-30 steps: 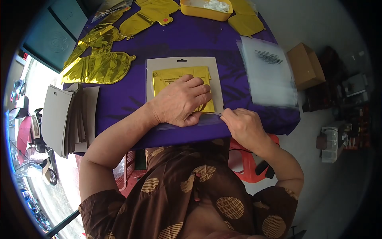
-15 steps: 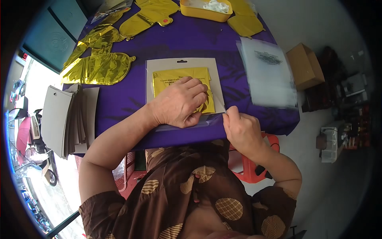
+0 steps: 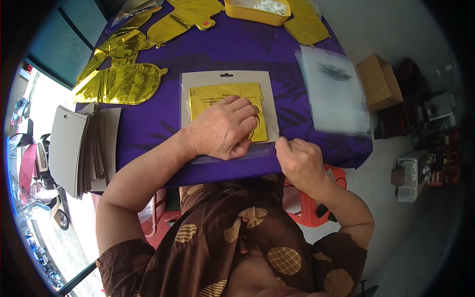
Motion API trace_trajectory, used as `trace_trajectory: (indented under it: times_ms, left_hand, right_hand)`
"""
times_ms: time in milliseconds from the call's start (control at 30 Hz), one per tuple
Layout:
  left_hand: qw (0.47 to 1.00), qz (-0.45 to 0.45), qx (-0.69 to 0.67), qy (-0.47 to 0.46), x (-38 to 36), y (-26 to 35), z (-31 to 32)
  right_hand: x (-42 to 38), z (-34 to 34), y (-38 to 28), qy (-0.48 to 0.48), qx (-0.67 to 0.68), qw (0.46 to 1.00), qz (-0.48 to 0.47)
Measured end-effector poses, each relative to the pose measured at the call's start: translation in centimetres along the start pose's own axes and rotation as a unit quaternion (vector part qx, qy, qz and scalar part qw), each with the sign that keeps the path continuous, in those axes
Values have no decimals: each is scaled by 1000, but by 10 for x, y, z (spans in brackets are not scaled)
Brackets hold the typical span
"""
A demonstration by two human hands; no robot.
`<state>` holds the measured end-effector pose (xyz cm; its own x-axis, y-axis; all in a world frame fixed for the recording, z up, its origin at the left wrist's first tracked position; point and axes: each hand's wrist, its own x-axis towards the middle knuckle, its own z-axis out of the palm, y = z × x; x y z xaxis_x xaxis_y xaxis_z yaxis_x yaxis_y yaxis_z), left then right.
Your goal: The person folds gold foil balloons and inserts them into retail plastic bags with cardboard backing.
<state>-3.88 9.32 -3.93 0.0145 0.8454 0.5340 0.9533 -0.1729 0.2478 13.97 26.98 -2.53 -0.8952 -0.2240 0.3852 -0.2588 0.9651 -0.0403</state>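
A clear plastic bag (image 3: 198, 159) lies at the table's near side, holding a pale card (image 3: 247, 78) with a hanging slot. On that card sits a folded gold foil balloon (image 3: 204, 94) with printed warning text, partly covered by my left hand (image 3: 225, 127). The left fingers are curled and the thumb is tucked in near the bag's lower edge; what they grip, if anything, is hidden. At the bag's lower right corner, my right hand (image 3: 302, 161) is closed, pinching the plastic edge between thumb and finger.
Gray cards (image 3: 71, 148) stand stacked at the left. Gold foil balloons (image 3: 123, 84) lie at the upper left. A yellow tray (image 3: 252, 17) with white items is at the back. Printed clear bags (image 3: 336, 99) lie right, beside a cardboard box (image 3: 378, 81).
My right hand has shifted slightly left and down along the bag's lower corner. The left hand stays in place on the balloon and bag.
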Motion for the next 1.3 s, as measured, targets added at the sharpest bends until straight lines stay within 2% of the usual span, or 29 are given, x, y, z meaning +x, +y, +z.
trace_trajectory:
  times_ms: [367, 533, 767, 1067, 1300]
  left_hand:
    - [1000, -4, -3, 1, 1, 0, 2]
    - [1000, -5, 2, -20, 2, 1, -3]
    - [1000, -6, 12, -11, 1, 0, 1]
    - [1000, -7, 4, -9, 1, 1, -1]
    - [1000, -7, -2, 1, 1, 2, -1]
  right_hand:
    - [-5, 4, 5, 23, -63, 997, -35]
    - [-4, 1, 2, 28, -14, 999, -11]
    - [-8, -13, -14, -37, -6, 998, 46]
    - [7, -5, -17, -25, -65, 997, 37]
    - [1, 2, -5, -4, -15, 1000, 21]
